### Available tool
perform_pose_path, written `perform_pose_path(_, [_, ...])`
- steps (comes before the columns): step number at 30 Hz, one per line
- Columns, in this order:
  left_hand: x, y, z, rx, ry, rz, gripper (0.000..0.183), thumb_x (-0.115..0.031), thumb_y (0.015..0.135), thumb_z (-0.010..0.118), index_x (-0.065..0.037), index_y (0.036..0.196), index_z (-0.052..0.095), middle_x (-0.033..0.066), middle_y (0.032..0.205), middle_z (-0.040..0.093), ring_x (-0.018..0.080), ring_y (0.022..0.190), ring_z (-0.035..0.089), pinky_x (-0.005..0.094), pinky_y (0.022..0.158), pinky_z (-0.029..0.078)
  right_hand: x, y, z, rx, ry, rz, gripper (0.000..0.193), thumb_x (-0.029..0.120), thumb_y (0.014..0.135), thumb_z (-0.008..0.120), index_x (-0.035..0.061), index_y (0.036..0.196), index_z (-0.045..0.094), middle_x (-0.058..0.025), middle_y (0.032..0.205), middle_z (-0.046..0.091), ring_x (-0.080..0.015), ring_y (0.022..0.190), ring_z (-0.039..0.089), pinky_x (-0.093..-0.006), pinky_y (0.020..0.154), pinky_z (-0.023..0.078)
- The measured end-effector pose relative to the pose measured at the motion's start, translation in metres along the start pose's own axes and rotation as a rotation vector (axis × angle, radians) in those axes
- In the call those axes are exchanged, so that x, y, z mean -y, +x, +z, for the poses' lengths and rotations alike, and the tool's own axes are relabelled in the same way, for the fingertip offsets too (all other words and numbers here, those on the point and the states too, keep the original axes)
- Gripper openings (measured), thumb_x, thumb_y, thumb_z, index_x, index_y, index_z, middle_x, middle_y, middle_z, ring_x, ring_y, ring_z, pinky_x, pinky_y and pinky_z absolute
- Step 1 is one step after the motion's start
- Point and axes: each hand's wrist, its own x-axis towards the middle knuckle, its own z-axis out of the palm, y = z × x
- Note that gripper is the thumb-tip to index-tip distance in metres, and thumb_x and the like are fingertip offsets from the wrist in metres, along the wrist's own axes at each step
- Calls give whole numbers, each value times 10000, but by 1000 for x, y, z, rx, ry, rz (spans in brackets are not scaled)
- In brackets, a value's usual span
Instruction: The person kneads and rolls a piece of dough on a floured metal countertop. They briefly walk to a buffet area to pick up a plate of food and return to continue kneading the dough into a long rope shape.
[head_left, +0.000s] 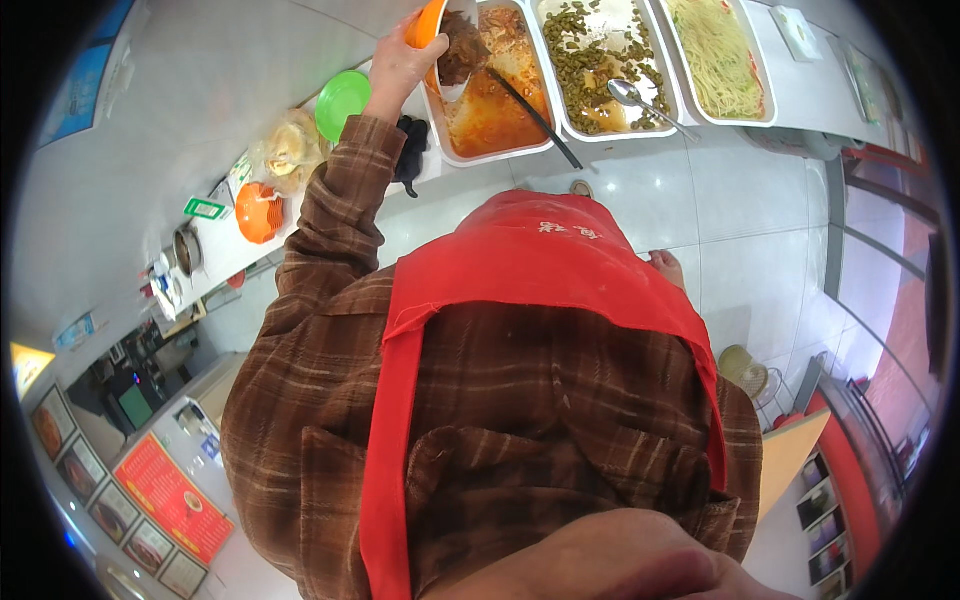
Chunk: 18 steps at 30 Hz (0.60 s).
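My left hand [396,66] grips an orange bowl [427,28] with a white inside, at the left edge of the nearest tray. The bowl is tilted, with dark brown food [461,48] at its mouth. Below lies a white tray [492,158] of reddish, oily sauce. A black-handled utensil [535,115] rests in it, its handle jutting over the near rim; its other end is hidden. My right hand [667,266] hangs low beside my red apron [520,255], mostly hidden, with no object visible in it.
Right of the sauce stand a tray [672,70] of chopped green vegetables with a metal spoon [640,97], then a tray [772,98] of pale shreds. Leftward along the counter are black cloth-like items [411,150], a green plate [343,103], plastic bags [291,145] and stacked orange bowls [258,213].
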Motion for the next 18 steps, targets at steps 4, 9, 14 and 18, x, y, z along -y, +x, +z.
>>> perform_pose_path(4, [-65, -1, -6, 12, 70, -27, 568, -281, 740, 648, -49, 1231, 482, 165, 996, 621, 235, 898, 609, 315, 775, 473, 51, 1, -24, 37, 17, -7, 317, 335, 867, 509, 68, 1019, 584, -34, 836, 619, -105, 745, 585, -260, 608, 435])
perform_pose_path(9, [-84, -7, -15, -40, 51, -144, 533, -276, 723, 639, -33, 1182, 518, 205, 995, 617, 275, 912, 607, 355, 762, 478, 23, 38, -49, 145, -119, 30, 294, 308, 862, 500, 62, 999, 585, -33, 807, 617, -112, 711, 583, -256, 585, 436])
perform_pose_path(14, [-99, -7, -30, -90, 149, -245, 524, -258, 733, 639, -32, 1189, 515, 197, 1005, 616, 252, 892, 611, 336, 764, 478, -1, 57, -66, 186, -108, 8, 238, 256, 851, 509, 41, 918, 589, -31, 737, 595, -110, 644, 567, -248, 543, 428])
perform_pose_path(18, [-89, -16, -38, -171, -11, -300, 516, -261, 743, 637, -47, 1197, 517, 185, 1028, 616, 247, 937, 601, 323, 794, 469, 10, 71, -70, 198, -119, 20, 228, 261, 849, 512, 61, 924, 592, -28, 746, 604, -107, 656, 574, -256, 547, 429])
